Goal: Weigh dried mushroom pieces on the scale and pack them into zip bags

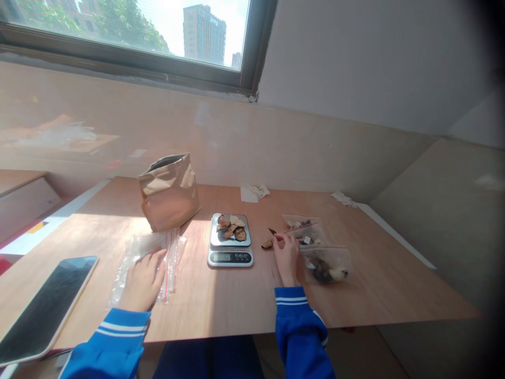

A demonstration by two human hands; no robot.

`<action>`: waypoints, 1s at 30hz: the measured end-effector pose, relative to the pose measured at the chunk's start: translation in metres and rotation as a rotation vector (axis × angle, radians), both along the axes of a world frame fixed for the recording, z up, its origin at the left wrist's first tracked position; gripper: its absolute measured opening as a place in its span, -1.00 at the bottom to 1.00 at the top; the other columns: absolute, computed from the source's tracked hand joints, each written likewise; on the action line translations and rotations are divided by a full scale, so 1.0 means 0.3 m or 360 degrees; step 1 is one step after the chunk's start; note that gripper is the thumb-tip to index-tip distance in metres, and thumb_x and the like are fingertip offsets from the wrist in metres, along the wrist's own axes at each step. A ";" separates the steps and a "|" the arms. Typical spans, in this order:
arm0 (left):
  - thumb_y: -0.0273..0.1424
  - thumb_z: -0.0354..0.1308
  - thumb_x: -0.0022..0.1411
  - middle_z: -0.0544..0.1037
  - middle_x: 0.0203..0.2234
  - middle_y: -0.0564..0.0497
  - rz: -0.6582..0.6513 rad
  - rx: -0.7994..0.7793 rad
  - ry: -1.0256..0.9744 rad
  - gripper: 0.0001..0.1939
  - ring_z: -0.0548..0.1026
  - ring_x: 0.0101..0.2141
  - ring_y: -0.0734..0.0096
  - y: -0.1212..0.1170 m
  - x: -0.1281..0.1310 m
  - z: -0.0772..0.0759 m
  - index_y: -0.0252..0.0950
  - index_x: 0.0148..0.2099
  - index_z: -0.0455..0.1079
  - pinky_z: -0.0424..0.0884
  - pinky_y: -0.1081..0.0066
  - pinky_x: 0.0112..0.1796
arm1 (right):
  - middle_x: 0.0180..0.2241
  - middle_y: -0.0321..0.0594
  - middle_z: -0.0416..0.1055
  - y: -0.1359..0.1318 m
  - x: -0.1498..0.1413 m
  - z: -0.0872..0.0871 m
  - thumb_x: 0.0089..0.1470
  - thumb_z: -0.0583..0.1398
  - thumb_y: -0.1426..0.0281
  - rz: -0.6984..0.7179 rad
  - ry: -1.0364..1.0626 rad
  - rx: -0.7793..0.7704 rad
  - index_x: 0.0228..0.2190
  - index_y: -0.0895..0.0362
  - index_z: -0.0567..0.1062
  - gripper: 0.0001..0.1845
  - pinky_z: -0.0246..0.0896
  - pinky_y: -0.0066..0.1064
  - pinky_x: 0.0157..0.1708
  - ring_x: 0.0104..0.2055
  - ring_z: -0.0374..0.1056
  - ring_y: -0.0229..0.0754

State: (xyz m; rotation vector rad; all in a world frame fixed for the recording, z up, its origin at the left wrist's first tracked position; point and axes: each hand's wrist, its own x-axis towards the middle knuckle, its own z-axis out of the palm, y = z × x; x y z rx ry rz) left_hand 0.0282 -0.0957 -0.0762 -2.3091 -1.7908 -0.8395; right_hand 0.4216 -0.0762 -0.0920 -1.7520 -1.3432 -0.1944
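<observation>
My left hand [144,279] lies with its fingers stretched out over a small stack of clear zip bags [171,273]. My right hand [287,252] pinches a thin dark dried slice [272,231] at its fingertips. Just beside those fingertips, another brown dried slice [267,245] rests on the table. Between my hands stands a silver kitchen scale [231,248], with several dried slices [232,227] piled on its plate. Its display is too faint to read. To the right of my right hand, filled zip bags [325,263] hold dark and pale dried pieces.
A brown paper pouch [169,197] stands upright with its top open, behind the clear bags. A large phone or tablet [47,305] lies at the table's left. White paper scraps [254,193] are by the wall, and more crumpled paper [344,199] lies at the back right.
</observation>
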 end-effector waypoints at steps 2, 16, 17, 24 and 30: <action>-0.30 -0.23 0.29 0.51 -0.22 -0.25 -0.0006 0.0007 0.0007 -0.59 0.52 -0.22 -0.02 0.000 -0.001 -0.002 -0.27 0.00 0.36 0.38 -0.01 -0.25 | -0.32 -0.08 0.41 -0.001 0.000 -0.004 0.16 0.08 0.31 0.0027 0.0025 0.0016 -0.37 0.15 0.49 -0.76 0.14 -0.21 -0.16 -0.22 0.25 -0.04; -0.23 -0.24 0.33 0.50 -0.10 -0.17 0.0104 -0.0245 0.0144 -0.54 0.46 -0.11 0.07 0.000 -0.003 0.013 -0.31 0.06 0.34 0.34 0.12 -0.11 | -0.23 -0.17 0.37 -0.047 -0.327 0.130 0.17 0.15 0.40 0.0767 -0.0281 0.0118 -0.28 0.04 0.54 -0.85 0.19 -0.30 -0.13 -0.14 0.28 -0.13; -0.23 -0.24 0.33 0.50 -0.10 -0.18 0.0101 -0.0247 0.0145 -0.54 0.46 -0.11 0.07 -0.001 -0.003 0.015 -0.31 0.07 0.34 0.34 0.12 -0.10 | -0.21 -0.16 0.37 -0.041 -0.345 0.131 0.16 0.16 0.40 0.0756 -0.0339 0.0093 -0.28 0.04 0.54 -0.86 0.18 -0.29 -0.14 -0.14 0.27 -0.12; -0.25 -0.22 0.33 0.51 -0.10 -0.17 0.0107 -0.0215 0.0131 -0.57 0.47 -0.12 0.11 -0.004 -0.001 0.016 -0.28 0.07 0.34 0.33 0.15 -0.08 | -0.08 -0.13 0.31 -0.042 -0.326 0.116 0.16 0.10 0.46 0.0684 -0.0345 -0.0022 -0.17 0.00 0.52 -0.73 0.11 -0.22 -0.08 -0.06 0.22 -0.07; -0.16 -0.20 0.32 0.50 -0.14 -0.20 0.0106 -0.0147 0.0088 -0.51 0.47 -0.13 0.08 -0.002 0.002 0.007 -0.32 0.08 0.33 0.36 0.15 -0.11 | -0.16 -0.15 0.31 -0.093 -0.214 0.068 0.15 0.03 0.51 0.0399 -0.0083 0.0018 -0.25 0.04 0.53 -0.70 0.05 -0.17 -0.04 -0.12 0.22 -0.10</action>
